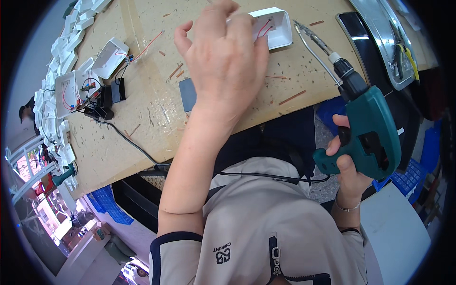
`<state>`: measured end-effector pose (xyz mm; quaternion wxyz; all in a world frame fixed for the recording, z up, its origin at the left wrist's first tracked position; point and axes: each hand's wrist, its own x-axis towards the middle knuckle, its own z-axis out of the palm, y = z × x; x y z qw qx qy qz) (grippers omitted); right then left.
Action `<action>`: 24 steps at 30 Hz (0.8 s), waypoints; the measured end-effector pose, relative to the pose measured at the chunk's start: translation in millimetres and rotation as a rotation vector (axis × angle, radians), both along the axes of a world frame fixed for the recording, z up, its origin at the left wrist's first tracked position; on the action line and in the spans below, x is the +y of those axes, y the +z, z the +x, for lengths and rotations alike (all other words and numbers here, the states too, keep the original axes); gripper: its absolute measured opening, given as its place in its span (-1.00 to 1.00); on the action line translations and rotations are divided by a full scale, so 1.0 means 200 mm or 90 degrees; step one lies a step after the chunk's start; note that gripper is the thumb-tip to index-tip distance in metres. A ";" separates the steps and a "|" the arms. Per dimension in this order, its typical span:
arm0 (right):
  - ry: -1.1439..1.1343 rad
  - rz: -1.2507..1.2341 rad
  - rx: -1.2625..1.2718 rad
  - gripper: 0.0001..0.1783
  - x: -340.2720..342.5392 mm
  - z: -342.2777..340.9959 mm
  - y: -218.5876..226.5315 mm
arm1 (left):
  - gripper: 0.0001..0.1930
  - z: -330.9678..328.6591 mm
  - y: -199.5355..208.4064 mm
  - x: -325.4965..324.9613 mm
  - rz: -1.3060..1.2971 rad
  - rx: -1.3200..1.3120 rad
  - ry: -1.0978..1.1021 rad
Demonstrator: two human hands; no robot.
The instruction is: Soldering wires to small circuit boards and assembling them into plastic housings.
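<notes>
White casing (278, 28) | left hand (225, 57) grip closed on it | right hand (349, 164) grips green soldering gun (368, 128)

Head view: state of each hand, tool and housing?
left hand: closed on white housing
white housing: open side up, red wires inside
right hand: gripping soldering gun
soldering gun: tip off the work
housings at left: open, wired, lying loose

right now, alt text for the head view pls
A person's left hand holds a white plastic housing with red wires on a tan workbench, while the right hand grips a green pistol-shaped soldering gun. More white housings lie at left.
</notes>
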<state>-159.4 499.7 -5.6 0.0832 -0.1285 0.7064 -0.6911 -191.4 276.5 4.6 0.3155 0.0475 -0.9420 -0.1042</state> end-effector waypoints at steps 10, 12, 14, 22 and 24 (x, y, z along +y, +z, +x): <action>0.046 -0.092 0.020 -0.29 0.02 0.04 -0.02 | -0.46 0.02 -0.12 -0.13 0.248 -0.096 -0.082; 0.060 -0.114 0.031 -0.31 0.04 0.03 -0.03 | -0.38 0.06 -0.09 -0.19 0.279 -0.111 -0.112; 0.074 -0.161 0.004 -0.33 0.05 0.03 -0.01 | -0.48 0.09 -0.04 -0.25 0.372 0.004 -0.081; 0.113 -0.195 -0.017 -0.36 -0.01 0.02 -0.01 | -0.59 0.54 0.11 -0.83 1.183 0.360 -0.431; 0.117 -0.191 -0.026 -0.37 -0.02 0.03 0.00 | -0.59 0.71 0.21 -0.90 1.089 0.408 -0.367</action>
